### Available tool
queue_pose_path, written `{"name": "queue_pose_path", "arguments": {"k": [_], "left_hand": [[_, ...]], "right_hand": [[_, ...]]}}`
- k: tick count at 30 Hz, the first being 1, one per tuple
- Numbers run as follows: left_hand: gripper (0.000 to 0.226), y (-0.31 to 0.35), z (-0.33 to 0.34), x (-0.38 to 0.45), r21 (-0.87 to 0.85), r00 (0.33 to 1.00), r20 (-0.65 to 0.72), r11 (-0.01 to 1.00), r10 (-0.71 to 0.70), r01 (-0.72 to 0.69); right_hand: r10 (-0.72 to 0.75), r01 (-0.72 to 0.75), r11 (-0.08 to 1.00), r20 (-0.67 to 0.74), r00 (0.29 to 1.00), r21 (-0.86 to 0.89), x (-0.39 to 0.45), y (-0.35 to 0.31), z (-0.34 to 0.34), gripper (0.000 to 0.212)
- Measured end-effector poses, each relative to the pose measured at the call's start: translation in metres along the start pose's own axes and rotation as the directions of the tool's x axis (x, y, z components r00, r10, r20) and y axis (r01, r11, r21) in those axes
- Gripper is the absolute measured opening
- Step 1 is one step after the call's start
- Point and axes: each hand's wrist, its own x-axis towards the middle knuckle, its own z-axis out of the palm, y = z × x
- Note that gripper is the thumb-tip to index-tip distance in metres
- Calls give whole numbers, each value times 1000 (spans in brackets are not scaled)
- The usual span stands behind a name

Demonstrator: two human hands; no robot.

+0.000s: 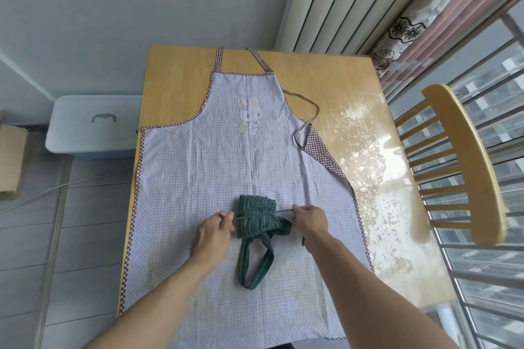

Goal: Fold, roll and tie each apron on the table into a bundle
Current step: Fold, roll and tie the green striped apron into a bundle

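The left hand (213, 231) has its grip pinched on one end of a thin green tie string (243, 216); the right hand (309, 219) pinches the other end, and the string runs taut across a rolled dark green striped apron bundle (256, 217). The bundle's neck loop (253, 263) trails toward the person. It lies on a flat pale lilac checked apron with a rabbit print (226, 164), spread over a yellow wooden table (175, 71). A wooden chair (465, 161) stands at the right.

Green striped bundle (256, 217) atop flat checked apron (198, 167).
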Motion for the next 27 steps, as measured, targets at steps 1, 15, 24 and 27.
{"name": "queue_pose_path", "arguments": {"k": [1, 15, 24, 27], "left_hand": [[43, 0, -1, 0, -52, 1000, 1, 999, -13, 13], [29, 34, 23, -1, -563, 964, 206, 786, -168, 257], [40, 27, 19, 7, -109, 991, 55, 986, -121, 127], [38, 27, 22, 11, 71, 995, 42, 993, 90, -93]], "right_hand": [[17, -17, 999, 6, 1000, 51, 1, 2, 0, 27], [-180, 119, 972, 323, 929, 201, -20, 1, 15, 63], [-486, 592, 737, 354, 799, -325, -28, -5, 13, 63], [-584, 700, 506, 397, 708, -504, -29, -7, 16, 55]]}}
